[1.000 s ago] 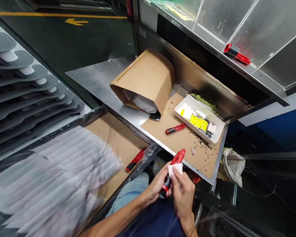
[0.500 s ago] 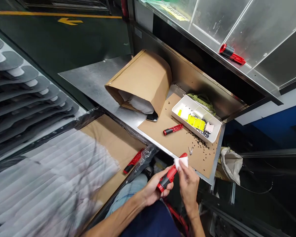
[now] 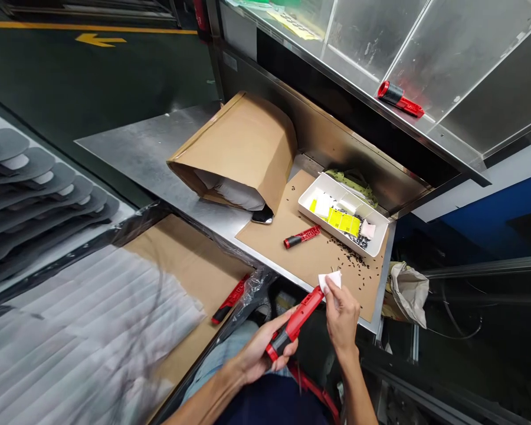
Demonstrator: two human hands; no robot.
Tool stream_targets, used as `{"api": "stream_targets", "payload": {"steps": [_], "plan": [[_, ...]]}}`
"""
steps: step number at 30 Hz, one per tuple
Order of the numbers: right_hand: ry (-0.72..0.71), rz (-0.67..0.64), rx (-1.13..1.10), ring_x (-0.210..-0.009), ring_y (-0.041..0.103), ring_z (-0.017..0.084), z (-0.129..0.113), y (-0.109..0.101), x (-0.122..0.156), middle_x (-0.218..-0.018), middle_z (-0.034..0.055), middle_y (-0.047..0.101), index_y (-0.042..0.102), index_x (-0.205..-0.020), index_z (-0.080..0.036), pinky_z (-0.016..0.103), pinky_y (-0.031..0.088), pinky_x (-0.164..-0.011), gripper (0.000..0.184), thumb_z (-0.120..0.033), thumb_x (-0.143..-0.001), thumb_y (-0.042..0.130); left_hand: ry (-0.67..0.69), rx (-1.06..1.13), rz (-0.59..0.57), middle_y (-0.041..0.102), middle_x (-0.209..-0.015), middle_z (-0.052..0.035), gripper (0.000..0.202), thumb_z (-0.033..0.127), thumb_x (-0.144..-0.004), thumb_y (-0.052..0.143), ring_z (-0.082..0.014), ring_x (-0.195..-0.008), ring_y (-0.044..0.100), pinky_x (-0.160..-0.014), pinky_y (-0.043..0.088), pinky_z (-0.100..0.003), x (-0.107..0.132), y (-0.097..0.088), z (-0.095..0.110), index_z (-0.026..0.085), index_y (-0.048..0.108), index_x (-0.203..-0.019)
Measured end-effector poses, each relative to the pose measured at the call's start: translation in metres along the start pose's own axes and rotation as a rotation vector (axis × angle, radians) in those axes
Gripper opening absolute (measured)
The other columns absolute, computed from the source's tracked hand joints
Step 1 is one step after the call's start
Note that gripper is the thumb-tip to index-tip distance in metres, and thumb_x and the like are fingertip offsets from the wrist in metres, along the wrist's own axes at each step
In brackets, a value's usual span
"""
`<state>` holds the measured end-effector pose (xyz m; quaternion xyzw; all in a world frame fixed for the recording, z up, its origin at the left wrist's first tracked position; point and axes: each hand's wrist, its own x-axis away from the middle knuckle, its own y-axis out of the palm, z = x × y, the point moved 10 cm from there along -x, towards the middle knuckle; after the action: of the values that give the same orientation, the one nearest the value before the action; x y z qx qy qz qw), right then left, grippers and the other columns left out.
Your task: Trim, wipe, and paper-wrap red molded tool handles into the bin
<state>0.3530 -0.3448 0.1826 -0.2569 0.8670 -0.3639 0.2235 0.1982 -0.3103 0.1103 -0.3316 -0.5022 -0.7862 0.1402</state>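
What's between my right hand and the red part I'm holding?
A white cloth, pinched in your right hand at the tip of the red part; head view.

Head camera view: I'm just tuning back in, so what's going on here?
The person's left hand grips a red-and-black part by its black end, while the right hand pinches a small white pad at the part's red tip. A similar piece lies on the bench beside a white tray, with small black bits scattered around. Another one sits up on the shelf.
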Motion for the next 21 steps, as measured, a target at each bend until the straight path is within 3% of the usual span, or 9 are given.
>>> {"api": "stream_targets", "payload": {"steps": [3, 7, 11, 14, 17, 21], "plan": [[0.019, -0.004, 0.082, -0.074, 0.064, 0.019, 0.026, -0.003, -0.016, -0.085, 0.0095, 0.072, 0.076, -0.111, -0.019, 0.028, 0.046, -0.068, 0.044, -0.043, -0.097, 0.042, -0.056, 0.108, -0.093, 0.049, -0.042, 0.0028, 0.059, 0.043, -0.104, 0.016, -0.0048, -0.027, 0.036, -0.032, 0.015, -0.014, 0.002, 0.005, 0.001, 0.012, 0.066, -0.096], [0.053, 0.039, 0.151, -0.079, 0.062, 0.021, 0.068, -0.027, -0.053, -0.090, 0.0106, 0.069, 0.074, -0.116, -0.015, 0.032, 0.048, -0.073, 0.052, -0.048, -0.095, 0.038, -0.098, 0.198, -0.157, 0.043, -0.042, 0.0043, 0.065, 0.044, -0.104, 0.012, -0.0025, -0.024, 0.028, -0.030, 0.010, -0.014, 0.009, 0.005, 0.010, 0.015, 0.060, -0.070], [0.087, 0.042, 0.264, -0.090, 0.058, 0.025, 0.098, -0.043, -0.112, -0.099, 0.0106, 0.060, 0.065, -0.131, -0.020, 0.037, 0.047, -0.080, 0.055, -0.053, -0.091, 0.045, -0.097, 0.269, -0.178, 0.042, -0.044, 0.0040, 0.065, 0.045, -0.103, 0.012, -0.0032, -0.025, 0.028, -0.030, 0.011, -0.014, 0.017, 0.003, 0.018, 0.016, 0.059, -0.068], [0.153, -0.020, 0.430, -0.094, 0.058, 0.026, 0.118, -0.038, -0.163, -0.107, 0.0102, 0.054, 0.058, -0.138, -0.027, 0.039, 0.046, -0.083, 0.055, -0.049, -0.088, 0.053, -0.086, 0.309, -0.179, 0.043, -0.046, 0.0030, 0.065, 0.046, -0.103, 0.013, -0.0040, -0.026, 0.030, -0.030, 0.013, -0.014, 0.023, 0.001, 0.022, 0.017, 0.063, -0.073], [0.171, -0.079, 0.466, -0.100, 0.058, 0.028, 0.131, -0.025, -0.205, -0.114, 0.0116, 0.054, 0.060, -0.135, -0.029, 0.042, 0.045, -0.088, 0.052, -0.041, -0.084, 0.061, -0.066, 0.359, -0.200, 0.043, -0.048, 0.0026, 0.063, 0.045, -0.103, 0.016, -0.0038, -0.028, 0.031, -0.030, 0.013, -0.014, 0.030, 0.000, 0.026, 0.017, 0.063, -0.073], [0.148, -0.045, 0.417, -0.124, 0.049, 0.036, 0.138, -0.019, -0.226, -0.132, 0.0176, 0.051, 0.066, -0.129, -0.024, 0.054, 0.038, -0.101, 0.049, -0.041, -0.082, 0.063, -0.046, 0.346, -0.163, 0.042, -0.048, 0.0027, 0.068, 0.044, -0.103, 0.009, -0.0036, -0.028, 0.030, -0.031, 0.014, -0.014, 0.034, -0.006, 0.030, 0.017, 0.061, -0.069]]}}
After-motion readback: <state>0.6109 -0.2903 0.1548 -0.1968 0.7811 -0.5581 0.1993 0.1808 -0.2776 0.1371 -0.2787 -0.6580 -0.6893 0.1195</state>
